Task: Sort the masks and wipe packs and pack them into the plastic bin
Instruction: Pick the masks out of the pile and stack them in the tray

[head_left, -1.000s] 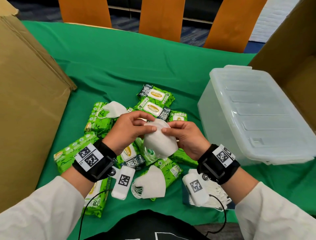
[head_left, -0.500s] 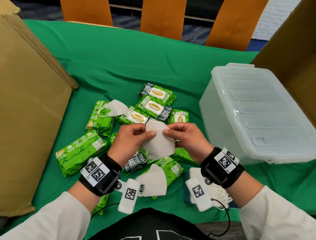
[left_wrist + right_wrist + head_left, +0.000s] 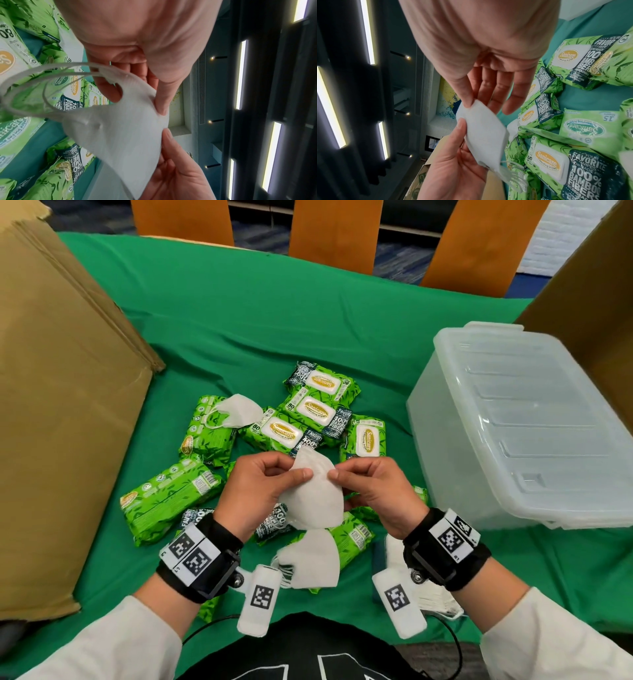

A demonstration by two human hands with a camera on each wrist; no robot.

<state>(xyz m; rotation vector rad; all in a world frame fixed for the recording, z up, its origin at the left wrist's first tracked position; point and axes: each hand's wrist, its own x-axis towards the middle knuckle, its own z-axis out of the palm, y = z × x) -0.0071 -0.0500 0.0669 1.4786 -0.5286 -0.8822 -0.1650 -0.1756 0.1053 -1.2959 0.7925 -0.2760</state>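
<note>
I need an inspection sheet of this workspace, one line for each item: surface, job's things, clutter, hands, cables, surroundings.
Surface: green cloth covers the table.
Job's things: held mask raised over the pile; wipe packs scattered in the middle; second mask lies on a pack; third mask lies near the person; mask stack under the right wrist; plastic bin at right, lid on.
Clutter: nothing seen.
Hands: left hand and right hand each pinch the held mask's top edge.
Cables: black cable runs from the right wrist camera; another one from the left.
Surroundings: cardboard box at left, another at right; orange chairs behind.
</note>
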